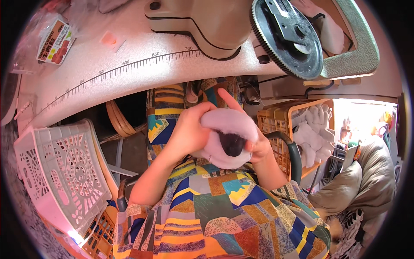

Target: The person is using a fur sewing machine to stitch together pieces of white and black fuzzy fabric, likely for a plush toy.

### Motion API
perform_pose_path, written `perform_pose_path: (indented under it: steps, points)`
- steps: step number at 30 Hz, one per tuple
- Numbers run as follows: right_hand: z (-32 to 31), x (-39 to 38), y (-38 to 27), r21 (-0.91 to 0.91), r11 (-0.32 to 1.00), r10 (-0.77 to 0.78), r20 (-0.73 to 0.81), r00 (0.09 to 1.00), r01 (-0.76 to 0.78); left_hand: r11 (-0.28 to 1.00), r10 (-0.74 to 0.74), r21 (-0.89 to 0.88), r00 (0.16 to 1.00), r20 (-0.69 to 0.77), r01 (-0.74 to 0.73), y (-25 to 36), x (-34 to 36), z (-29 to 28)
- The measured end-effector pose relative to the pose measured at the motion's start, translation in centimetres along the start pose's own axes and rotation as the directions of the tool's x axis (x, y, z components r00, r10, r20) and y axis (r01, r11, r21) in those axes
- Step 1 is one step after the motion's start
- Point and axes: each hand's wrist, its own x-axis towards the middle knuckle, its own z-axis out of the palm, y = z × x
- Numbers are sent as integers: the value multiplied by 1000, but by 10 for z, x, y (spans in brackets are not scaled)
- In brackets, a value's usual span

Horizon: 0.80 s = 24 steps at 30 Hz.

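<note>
Pale plush piece (228, 122), one, between two hands (195, 128)

The counter (140, 34) is pale and glossy, with a black ruler scale (125, 67) marked along its near edge, running left from the foot of the beige machine (211, 26) that stands on it. Left of that machine lies 1 small flat scrap (113, 42) with an orange patch, and, farther left, 1 white-and-brown packet (54, 42) with crumpled clear plastic (71, 14) just beside it. Also left of the machine, 1 pale, soft-looking piece (111, 4) is partly cut off by the picture's top.
</note>
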Motion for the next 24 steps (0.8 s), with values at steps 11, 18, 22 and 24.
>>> perform_pose_path:
  steps: [11, 18, 22, 24]
  points:
    - [12, 1, -10, -149, 988, 46, 24, 999, -42, 998, 63, -27, 998, -29, -64, 12, -8, -1]
    - [0, 0, 2, -311, 949, 8, 186, 982, 52, 948, 186, -277, 980, 75, -159, -10, 3, 10]
    - [10, -2, 1, -275, 961, 33, 145, 989, 8, 953, 216, -237, 972, 88, -190, -5, 2, 11]
    - [11, -2, 1, -279, 960, 47, 155, 987, -2, 960, 189, -228, 976, 110, -160, -1, 0, 8]
